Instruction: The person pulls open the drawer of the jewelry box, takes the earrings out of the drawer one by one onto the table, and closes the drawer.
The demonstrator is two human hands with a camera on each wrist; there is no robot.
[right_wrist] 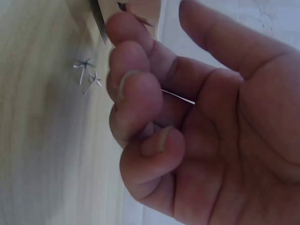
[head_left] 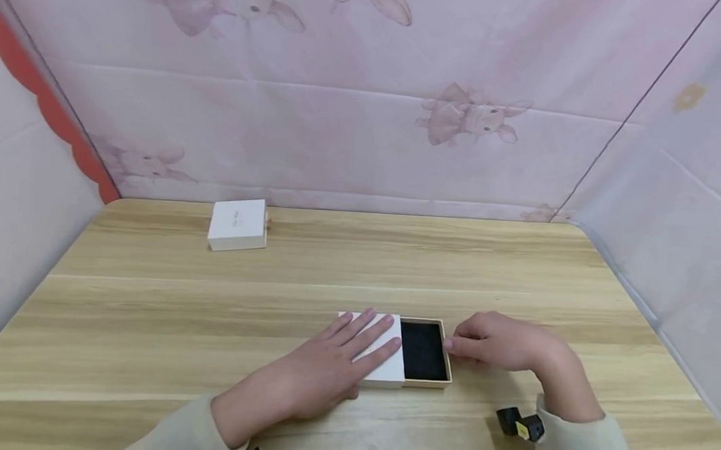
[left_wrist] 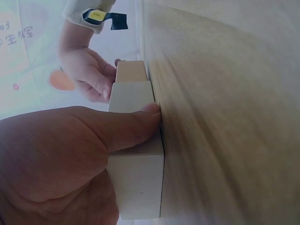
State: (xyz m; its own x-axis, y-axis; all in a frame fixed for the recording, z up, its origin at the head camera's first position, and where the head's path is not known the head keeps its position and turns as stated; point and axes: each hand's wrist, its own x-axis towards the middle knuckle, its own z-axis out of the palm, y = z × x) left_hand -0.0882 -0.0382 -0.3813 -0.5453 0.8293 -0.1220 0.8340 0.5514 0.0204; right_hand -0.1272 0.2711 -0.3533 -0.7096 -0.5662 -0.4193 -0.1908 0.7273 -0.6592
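Note:
A white drawer box (head_left: 389,370) stands on the table in the head view, its inner tray (head_left: 427,383) with black lining partly out to the right. My left hand (head_left: 318,376) holds the outer sleeve, fingers spread over the top. In the left wrist view, its thumb (left_wrist: 133,126) lies against a side wall. My right hand (head_left: 504,342) is at the tray's right end, thumb tip right at the rim. The right wrist view shows its fingers loosely curled, thumb apart from the forefinger, near a brownish ribbon tab (right_wrist: 140,17).
A second white box (head_left: 238,224) with a small tab sits at the back left of the table. Two small silvery star-shaped things (right_wrist: 84,64) with thin stems lie on the tabletop beside my right hand. Fabric walls with rabbit prints (head_left: 464,118) enclose the table.

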